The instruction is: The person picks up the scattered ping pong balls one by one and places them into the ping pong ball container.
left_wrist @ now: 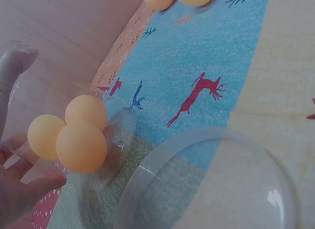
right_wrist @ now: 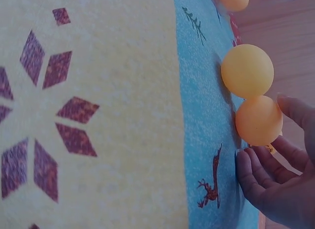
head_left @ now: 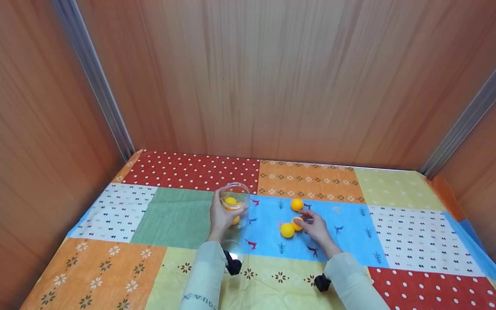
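My left hand [head_left: 222, 215] grips a clear plastic jar [head_left: 241, 191] from its left side. Three orange ping-pong balls [left_wrist: 81, 147] lie inside, seen through the wall in the left wrist view. To the right, on the blue patch, my right hand [head_left: 317, 228] has thumb and fingertips around one ping-pong ball [right_wrist: 259, 120]. A second ball [head_left: 287, 230] lies right against that one on the near left. Just beyond the fingertips sits a third ball [head_left: 297, 204].
A clear round lid [left_wrist: 142, 189] lies on the cloth close to the left wrist. Patchwork cloth [head_left: 179, 215] covers the table. Wooden panels [head_left: 274, 86] with metal corner posts [head_left: 97, 77] rise at the back and both sides.
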Demonstrator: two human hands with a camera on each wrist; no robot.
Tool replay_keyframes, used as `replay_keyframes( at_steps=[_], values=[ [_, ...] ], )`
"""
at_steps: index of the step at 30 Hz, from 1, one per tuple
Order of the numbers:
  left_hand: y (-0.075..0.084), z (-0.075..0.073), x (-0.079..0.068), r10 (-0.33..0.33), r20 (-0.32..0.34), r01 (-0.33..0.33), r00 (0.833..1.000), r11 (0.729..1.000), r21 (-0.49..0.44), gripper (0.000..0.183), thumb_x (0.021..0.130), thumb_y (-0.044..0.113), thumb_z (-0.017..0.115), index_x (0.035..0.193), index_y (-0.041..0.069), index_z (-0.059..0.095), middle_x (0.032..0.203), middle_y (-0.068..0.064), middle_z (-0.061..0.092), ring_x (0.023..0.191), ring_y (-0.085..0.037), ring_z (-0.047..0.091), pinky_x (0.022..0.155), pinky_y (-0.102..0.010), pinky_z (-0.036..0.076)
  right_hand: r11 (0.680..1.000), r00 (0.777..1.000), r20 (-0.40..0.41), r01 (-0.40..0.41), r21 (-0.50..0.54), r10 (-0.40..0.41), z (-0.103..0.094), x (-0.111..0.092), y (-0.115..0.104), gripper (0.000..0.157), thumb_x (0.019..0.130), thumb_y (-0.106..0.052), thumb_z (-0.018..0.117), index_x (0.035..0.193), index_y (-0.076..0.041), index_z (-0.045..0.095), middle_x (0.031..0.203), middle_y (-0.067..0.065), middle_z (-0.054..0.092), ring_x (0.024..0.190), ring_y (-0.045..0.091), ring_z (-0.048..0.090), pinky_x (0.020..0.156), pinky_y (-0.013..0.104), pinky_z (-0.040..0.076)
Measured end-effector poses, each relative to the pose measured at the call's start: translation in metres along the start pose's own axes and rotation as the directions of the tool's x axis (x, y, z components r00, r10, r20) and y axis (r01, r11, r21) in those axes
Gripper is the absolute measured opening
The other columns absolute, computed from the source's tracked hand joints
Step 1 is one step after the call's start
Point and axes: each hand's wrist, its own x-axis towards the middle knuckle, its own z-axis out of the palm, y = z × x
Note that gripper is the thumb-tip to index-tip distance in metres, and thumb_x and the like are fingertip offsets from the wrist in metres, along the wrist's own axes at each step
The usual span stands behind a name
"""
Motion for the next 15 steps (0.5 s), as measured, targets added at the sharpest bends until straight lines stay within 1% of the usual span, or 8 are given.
replay_keyframes(
  at_steps=[3, 6, 11, 15],
  values=[
    [0.0, -0.0003, -0.0004, -0.002, 0.001, 0.002, 1.0, 1.0, 0.002, 0.072, 0.063, 0.02, 0.08, 0.122, 0.019, 0.038, 0.124, -0.001, 0.043, 0.11, -0.02, 0.042, 0.092, -0.041, 0.039, 1.0, 1.0, 0.002, 0.005, -0.001, -0.005, 0.0009, -0.0005, 0.0007, 0.041, 0.081, -0.024, 0.065, 0.113, 0.0, 0.055, 0.102, 0.012, 0.053, 0.083, 0.023, 0.053, 0.062, 0.029, 0.049],
    [0.0009, -0.0006, -0.0016, -0.006, 0.001, 0.006, 1.0, 1.0, 0.003, 0.073, 0.062, 0.019, 0.081, 0.121, 0.02, 0.038, 0.123, 0.0, 0.043, 0.11, -0.02, 0.042, 0.091, -0.04, 0.039, 1.0, 1.0, 0.003, 0.011, 0.023, -0.011, 0.0016, -0.0016, 0.0019, 0.041, 0.081, -0.023, 0.065, 0.112, 0.001, 0.055, 0.102, 0.012, 0.053, 0.083, 0.023, 0.054, 0.064, 0.029, 0.05],
    [0.0021, -0.0001, -0.0022, -0.014, 0.001, 0.014, 1.0, 1.0, 0.002, 0.075, 0.062, 0.018, 0.081, 0.122, 0.018, 0.038, 0.125, -0.001, 0.042, 0.111, -0.02, 0.042, 0.091, -0.039, 0.04, 0.999, 1.0, -0.001, 0.02, 0.046, -0.02, 0.0029, -0.0033, 0.0031, 0.038, 0.082, -0.021, 0.064, 0.111, 0.003, 0.056, 0.102, 0.011, 0.055, 0.086, 0.022, 0.055, 0.069, 0.029, 0.05],
    [0.003, -0.0002, -0.0014, -0.02, 0.004, 0.02, 1.0, 1.0, -0.003, 0.074, 0.062, 0.017, 0.081, 0.123, 0.016, 0.038, 0.126, -0.002, 0.042, 0.111, -0.021, 0.042, 0.092, -0.041, 0.039, 0.998, 0.999, 0.0, 0.032, 0.049, -0.032, 0.0033, -0.0037, 0.0036, 0.037, 0.082, -0.022, 0.063, 0.109, 0.003, 0.057, 0.099, 0.011, 0.056, 0.087, 0.023, 0.057, 0.071, 0.03, 0.05]
  ],
)
